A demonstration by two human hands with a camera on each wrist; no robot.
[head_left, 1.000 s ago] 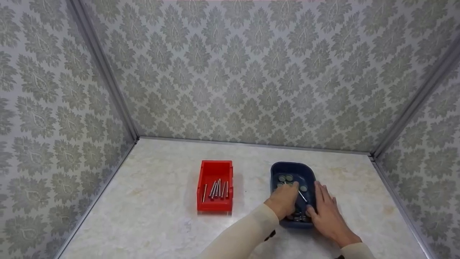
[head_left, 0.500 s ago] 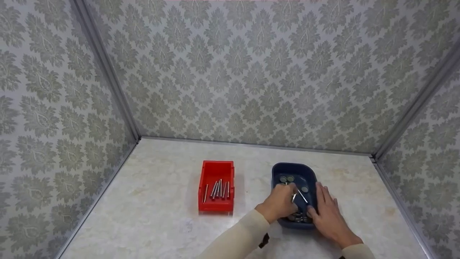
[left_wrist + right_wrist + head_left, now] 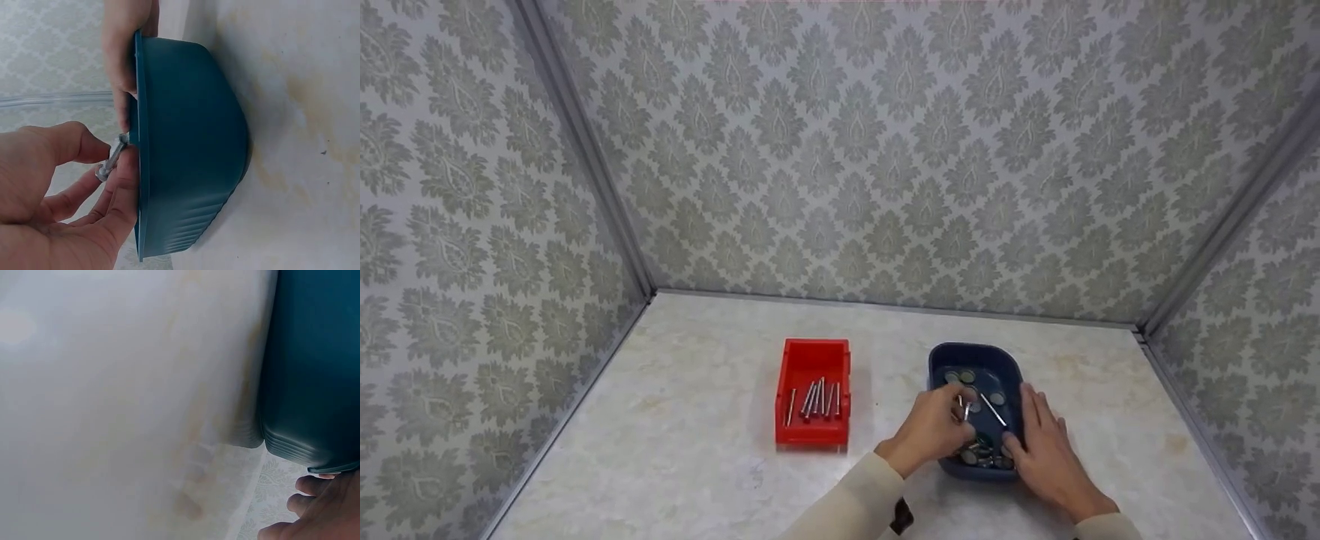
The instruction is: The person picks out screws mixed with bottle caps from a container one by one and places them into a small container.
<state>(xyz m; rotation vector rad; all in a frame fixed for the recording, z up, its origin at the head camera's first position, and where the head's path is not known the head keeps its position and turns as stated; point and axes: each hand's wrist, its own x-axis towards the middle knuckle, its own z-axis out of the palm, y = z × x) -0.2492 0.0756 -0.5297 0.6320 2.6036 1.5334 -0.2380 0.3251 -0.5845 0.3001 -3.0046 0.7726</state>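
My left hand (image 3: 934, 426) is above the left side of a dark blue bin (image 3: 941, 356). Thumb and fingers pinch a silver bolt (image 3: 115, 154) just over the rim. My right hand (image 3: 1048, 448) rests on the bin's right side, its fingers fairly straight along the outer wall and its thumb at the rim. Inside the bin lie several round flat discs (image 3: 997, 398), a long silver bolt (image 3: 994, 410), and small metal pieces heaped at the near end. My left hand hides part of the bin's contents.
To the left of the blue bin stands a red bin (image 3: 812, 433) with several long silver bolts (image 3: 814, 399) in it. Both rest on a pale marbled table (image 3: 697, 420). Patterned panels (image 3: 855, 150) enclose the back and sides.
My left hand has lifted a little and drawn left out of the blue bin's middle, and the bolt in its fingers now shows. The right hand stays at the bin's side.
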